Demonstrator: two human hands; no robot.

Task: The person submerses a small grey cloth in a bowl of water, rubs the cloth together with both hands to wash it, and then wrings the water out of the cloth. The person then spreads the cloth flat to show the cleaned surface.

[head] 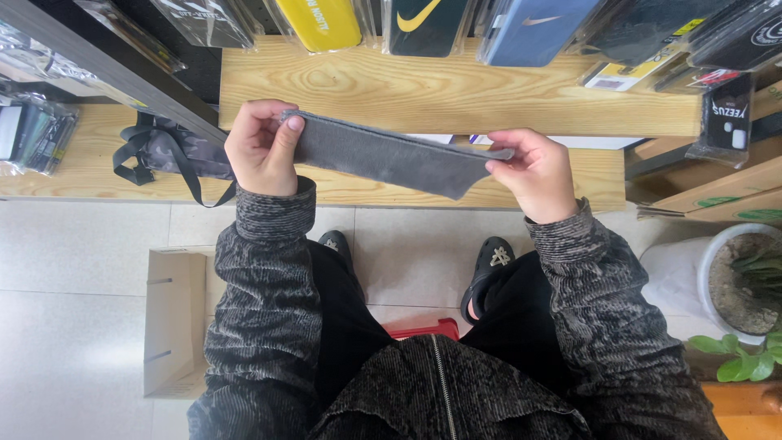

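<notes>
Above the wooden shelf (456, 94), a dark grey fabric pouch (383, 155) is stretched flat between both hands, sloping slightly down toward the person's right. The left hand (262, 148) is curled closed around one end, thumb pressed on top of the cloth and fingers folded beneath it, while the right hand (531, 173) pinches the opposite end between thumb and fingertips. A black strapped bag (163, 151) lies on the shelf just beside the left hand, and packaged phone cases (423, 23) hang further up.
</notes>
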